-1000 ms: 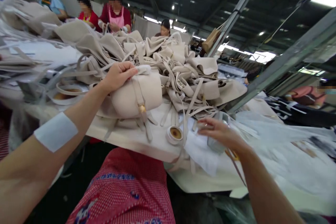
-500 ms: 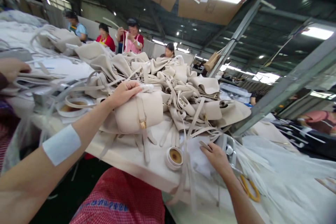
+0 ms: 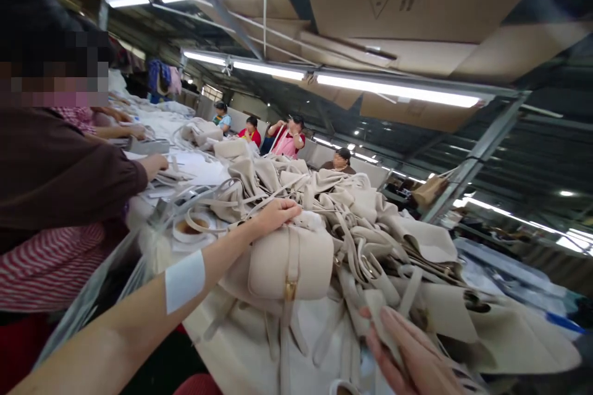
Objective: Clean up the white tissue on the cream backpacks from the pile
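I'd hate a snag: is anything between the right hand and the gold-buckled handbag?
Yes: loose beige straps lie in the gap between the right hand and the handbag; nothing else visible stands there.

You are using two hands: your left hand is gripping one bag, which is showing one buckle, and your right hand is holding one strip. One patch is covering your left forearm. Two tubs are showing, one running off the bottom edge. Four people are working beyond the pile, whose bags are tangling past counting. At least two neighbours are working on your left. One post is standing ahead.
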Demonstrator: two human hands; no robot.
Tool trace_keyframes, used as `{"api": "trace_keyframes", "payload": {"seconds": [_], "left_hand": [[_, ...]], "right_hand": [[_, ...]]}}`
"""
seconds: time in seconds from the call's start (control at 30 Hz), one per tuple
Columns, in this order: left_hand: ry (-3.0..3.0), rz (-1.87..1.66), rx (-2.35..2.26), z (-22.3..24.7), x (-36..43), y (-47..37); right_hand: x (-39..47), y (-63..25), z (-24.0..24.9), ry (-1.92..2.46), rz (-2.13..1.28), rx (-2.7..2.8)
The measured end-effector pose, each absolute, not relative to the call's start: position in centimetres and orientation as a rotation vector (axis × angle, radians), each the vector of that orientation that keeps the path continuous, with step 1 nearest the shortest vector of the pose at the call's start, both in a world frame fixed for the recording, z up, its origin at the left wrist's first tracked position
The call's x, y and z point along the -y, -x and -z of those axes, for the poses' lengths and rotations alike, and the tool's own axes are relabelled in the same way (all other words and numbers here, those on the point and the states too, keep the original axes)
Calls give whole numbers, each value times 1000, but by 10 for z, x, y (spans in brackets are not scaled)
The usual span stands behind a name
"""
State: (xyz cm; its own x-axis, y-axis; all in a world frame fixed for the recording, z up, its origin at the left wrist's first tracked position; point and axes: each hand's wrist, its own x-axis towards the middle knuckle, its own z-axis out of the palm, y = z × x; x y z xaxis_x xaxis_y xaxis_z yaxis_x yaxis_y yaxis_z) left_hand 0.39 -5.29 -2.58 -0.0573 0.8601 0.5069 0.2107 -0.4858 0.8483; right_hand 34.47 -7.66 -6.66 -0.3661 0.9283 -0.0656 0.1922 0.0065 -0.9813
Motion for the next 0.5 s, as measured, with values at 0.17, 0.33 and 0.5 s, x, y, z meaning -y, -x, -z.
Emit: {"api": "trace_keyframes", "payload": {"seconds": [0.17, 0.33, 0.5], "left_hand": [[-1544, -1691, -1177, 23, 60, -12], [-1506, -1756, -1296, 28, 61, -12], [-1828, -1478, -1562, 10, 61, -16]], "right_hand": [[88, -212, 30, 863, -1865, 1377], [59, -153, 20, 866, -1748, 1234], [49, -146, 29, 797, -1616, 1239]]}}
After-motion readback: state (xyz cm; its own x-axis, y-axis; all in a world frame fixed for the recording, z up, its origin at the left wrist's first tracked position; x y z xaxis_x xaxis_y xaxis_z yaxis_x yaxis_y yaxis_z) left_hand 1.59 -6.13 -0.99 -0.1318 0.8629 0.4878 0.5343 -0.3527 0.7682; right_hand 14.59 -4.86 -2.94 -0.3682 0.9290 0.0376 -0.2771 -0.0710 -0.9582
